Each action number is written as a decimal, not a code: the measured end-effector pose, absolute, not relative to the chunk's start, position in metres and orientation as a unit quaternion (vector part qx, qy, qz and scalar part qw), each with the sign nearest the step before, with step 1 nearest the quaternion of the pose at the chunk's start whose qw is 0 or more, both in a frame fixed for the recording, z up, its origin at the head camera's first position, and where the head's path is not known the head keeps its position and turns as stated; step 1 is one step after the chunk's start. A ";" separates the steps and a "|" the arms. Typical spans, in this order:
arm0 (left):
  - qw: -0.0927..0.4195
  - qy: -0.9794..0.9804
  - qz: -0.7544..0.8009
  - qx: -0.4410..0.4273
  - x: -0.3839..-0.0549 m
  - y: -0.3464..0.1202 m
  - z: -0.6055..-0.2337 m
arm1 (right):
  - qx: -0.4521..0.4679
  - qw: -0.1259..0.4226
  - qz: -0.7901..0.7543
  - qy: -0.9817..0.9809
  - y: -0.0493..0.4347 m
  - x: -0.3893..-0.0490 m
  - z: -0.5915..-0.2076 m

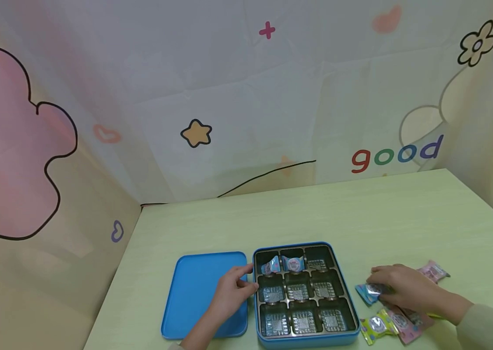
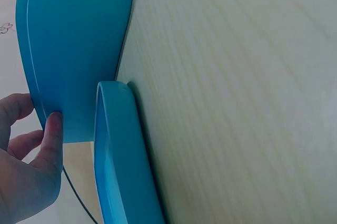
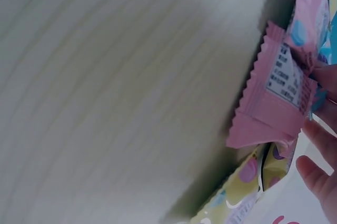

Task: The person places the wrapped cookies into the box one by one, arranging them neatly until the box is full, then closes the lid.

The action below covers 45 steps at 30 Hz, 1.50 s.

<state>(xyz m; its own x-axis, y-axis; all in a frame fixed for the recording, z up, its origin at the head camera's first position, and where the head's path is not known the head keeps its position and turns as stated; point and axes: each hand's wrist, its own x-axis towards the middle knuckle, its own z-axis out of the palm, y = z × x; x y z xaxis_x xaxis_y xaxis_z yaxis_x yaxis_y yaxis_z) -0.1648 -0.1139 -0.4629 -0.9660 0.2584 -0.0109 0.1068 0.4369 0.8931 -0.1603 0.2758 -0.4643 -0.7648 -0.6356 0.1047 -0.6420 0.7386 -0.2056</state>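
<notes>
My left hand (image 1: 230,294) holds the left rim of a blue tin (image 1: 308,341), with fingertips at the rim and against the outer wall (image 2: 79,50). Its dark tray has several compartments; two blue wrapped candies (image 1: 293,264) sit in the back left and back middle ones. Right of the tin, my right hand (image 1: 408,287) reaches over a candy pile and pinches a blue candy (image 1: 366,293), its fingertips partly hidden. Close by lie a pink candy (image 3: 276,89) and a yellow candy (image 3: 237,192), both also seen in the right wrist view.
A blue lid (image 1: 202,287) lies on the pale green table (image 1: 316,209), left of the tin and under my left forearm. More wrapped candies, including a pink one (image 1: 433,271), surround my right hand. A printed curtain (image 1: 237,73) hangs behind the table.
</notes>
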 end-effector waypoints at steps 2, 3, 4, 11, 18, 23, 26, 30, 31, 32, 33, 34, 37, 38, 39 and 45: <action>0.071 0.846 0.518 0.107 -0.165 -0.114 -0.463 | 0.339 0.013 0.120 -0.933 0.275 -0.160 -0.464; 0.071 0.847 0.517 0.106 -0.165 -0.113 -0.462 | 0.338 0.012 0.124 -0.933 0.274 -0.160 -0.464; 0.071 0.847 0.517 0.106 -0.165 -0.113 -0.462 | 0.337 0.009 0.128 -0.933 0.274 -0.160 -0.463; 0.074 0.849 0.514 0.102 -0.164 -0.113 -0.462 | 0.311 -0.004 0.143 -0.939 0.271 -0.161 -0.461; 0.072 0.850 0.511 0.100 -0.165 -0.113 -0.461 | 0.316 0.027 0.149 -0.937 0.268 -0.164 -0.458; 0.073 0.849 0.513 0.102 -0.165 -0.113 -0.461 | 0.322 0.047 0.143 -0.935 0.267 -0.166 -0.454; 0.074 0.849 0.513 0.104 -0.165 -0.113 -0.461 | 0.317 0.044 0.142 -0.937 0.264 -0.167 -0.450; 0.074 0.849 0.512 0.105 -0.164 -0.114 -0.461 | 0.311 0.046 0.137 -0.939 0.262 -0.168 -0.444; 0.073 0.849 0.512 0.106 -0.165 -0.114 -0.461 | 0.311 0.049 0.134 -0.940 0.261 -0.169 -0.443; 0.072 0.850 0.511 0.106 -0.165 -0.114 -0.461 | 0.311 0.055 0.131 -0.940 0.261 -0.170 -0.442; 0.071 0.850 0.510 0.106 -0.165 -0.114 -0.461 | 0.312 0.061 0.128 -0.939 0.261 -0.171 -0.442; 0.071 0.851 0.510 0.105 -0.165 -0.114 -0.461 | 0.314 0.068 0.127 -0.939 0.260 -0.171 -0.442; 0.071 0.850 0.511 0.104 -0.165 -0.114 -0.461 | 0.323 0.094 0.125 -0.933 0.258 -0.174 -0.442; 0.072 0.850 0.512 0.103 -0.165 -0.114 -0.460 | 0.329 0.101 0.127 -0.930 0.257 -0.175 -0.442; 0.073 0.849 0.513 0.103 -0.165 -0.114 -0.460 | 0.332 0.108 0.127 -0.928 0.257 -0.175 -0.441; 0.074 0.848 0.515 0.102 -0.164 -0.113 -0.460 | 0.344 0.121 0.130 -0.922 0.251 -0.178 -0.435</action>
